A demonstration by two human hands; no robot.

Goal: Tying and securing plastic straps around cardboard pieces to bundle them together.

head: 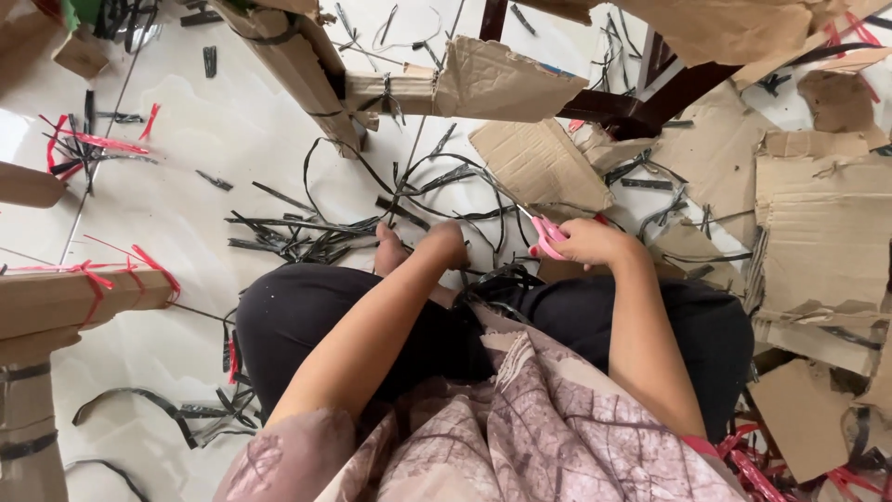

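Patterned cloth [520,418] is spread over the lap, beyond which pink scissors [546,236] are gripped in the right hand [595,244] and black straps [437,191] on the floor [214,139] are gathered under the closed left hand [444,244], best pulled taut before being cut.

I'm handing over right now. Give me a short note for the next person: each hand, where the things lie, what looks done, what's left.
Right hand: closed on the pink-handled scissors, blades pointing away toward the cardboard piece ahead.
Left hand: reaching down into the tangle of black straps on the floor in front of the knees; whether its fingers grip a strap cannot be told.
Things: cut black strap pieces scattered over the white floor; torn cardboard sheets piled to the right.
Done: many straps already lie loose and cut.
Left: the cardboard bundle at left is still tied with red straps.
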